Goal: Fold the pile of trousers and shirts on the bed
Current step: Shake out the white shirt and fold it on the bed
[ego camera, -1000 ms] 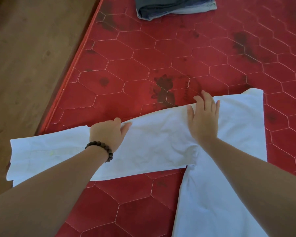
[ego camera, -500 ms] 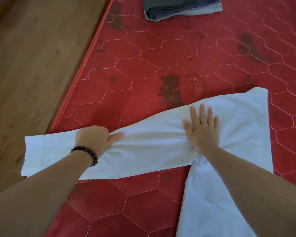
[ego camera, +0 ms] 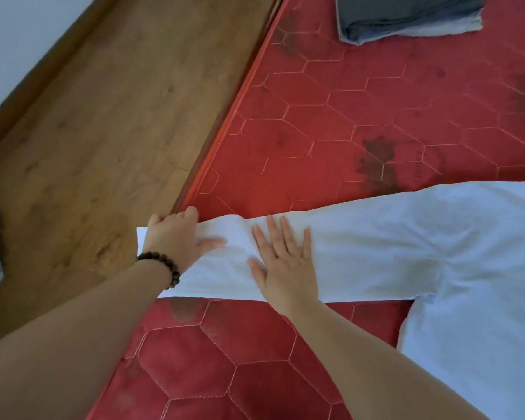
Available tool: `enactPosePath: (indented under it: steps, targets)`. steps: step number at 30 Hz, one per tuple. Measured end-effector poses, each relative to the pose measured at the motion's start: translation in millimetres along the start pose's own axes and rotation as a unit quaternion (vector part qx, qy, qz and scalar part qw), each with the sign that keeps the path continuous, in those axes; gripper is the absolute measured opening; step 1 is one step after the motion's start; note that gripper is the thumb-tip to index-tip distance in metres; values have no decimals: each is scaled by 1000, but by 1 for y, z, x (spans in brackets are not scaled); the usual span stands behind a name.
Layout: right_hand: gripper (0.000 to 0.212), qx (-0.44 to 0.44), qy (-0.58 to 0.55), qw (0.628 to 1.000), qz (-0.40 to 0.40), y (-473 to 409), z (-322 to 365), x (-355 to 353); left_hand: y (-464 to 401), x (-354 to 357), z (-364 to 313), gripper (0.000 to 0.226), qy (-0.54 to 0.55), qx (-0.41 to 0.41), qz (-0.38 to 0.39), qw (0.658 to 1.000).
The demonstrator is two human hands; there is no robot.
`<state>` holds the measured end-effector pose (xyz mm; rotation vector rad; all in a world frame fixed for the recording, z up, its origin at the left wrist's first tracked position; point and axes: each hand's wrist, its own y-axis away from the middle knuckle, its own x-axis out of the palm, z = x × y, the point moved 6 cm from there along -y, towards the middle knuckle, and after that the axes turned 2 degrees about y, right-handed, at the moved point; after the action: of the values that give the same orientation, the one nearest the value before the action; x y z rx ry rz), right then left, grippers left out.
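The red bed (ego camera: 331, 122) fills most of the view, and its left edge runs beside a wood floor (ego camera: 103, 116). A white shirt (ego camera: 406, 247) lies spread on the near part of the bed, with its long sleeve (ego camera: 240, 262) reaching out to the left edge and a bit past it. Some folded clothes (ego camera: 406, 16) sit at the far edge, so part of the job looks done. The right hand (ego camera: 285, 262) lies flat and wide on the sleeve, likely to press it smooth and hold it in place. The left hand (ego camera: 176, 237) is at the sleeve's end with its fingers curled over the far edge, and seems to grip it, maybe to fold it back. It wears a bead bracelet (ego camera: 161, 265).
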<state>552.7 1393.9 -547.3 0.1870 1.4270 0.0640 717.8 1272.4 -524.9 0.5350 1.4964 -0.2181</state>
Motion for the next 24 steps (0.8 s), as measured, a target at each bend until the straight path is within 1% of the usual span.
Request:
enactPosePath:
  steps: [3,4,9,11,12,14,15,17,18,19,22,23,24]
  targets:
    - [63,17,19,1000,0,1,-3,4,7,6,23,73,-52,-7,35,998]
    - [63,15,22,1000,4,0,-2,3,11,8,29,72,-51,-14,48,997]
    - [66,35,43,998,23,0,9,-4,25,6,63,71,30,-98,94,990]
    - [66,7,21,1000,6,4,27,-12,31,6,79,65,85,-141,124,978]
    - [65,-29,10,1000,2,6,41,-15,36,6,87,59,140,-162,137,967]
    - [66,-110,-11,994,12,10,74,-14,45,9,98,44,293,-186,148,926]
    - [67,-141,-17,990,25,11,90,-11,50,9,101,37,365,-193,153,898]
    - [70,-171,-15,984,49,11,116,-2,61,10,105,26,475,-209,173,837]
    - [73,-173,-8,983,60,10,125,3,65,10,105,24,512,-217,184,811]
    - [77,-170,5,983,68,10,132,7,70,11,106,24,531,-222,193,795]
    - [77,-143,31,987,65,8,140,12,78,11,104,29,530,-224,210,790]
    - [75,-135,29,989,61,8,141,12,80,11,101,32,551,-230,212,774]
    - [71,-130,25,990,57,8,141,11,80,11,99,35,582,-242,209,747]
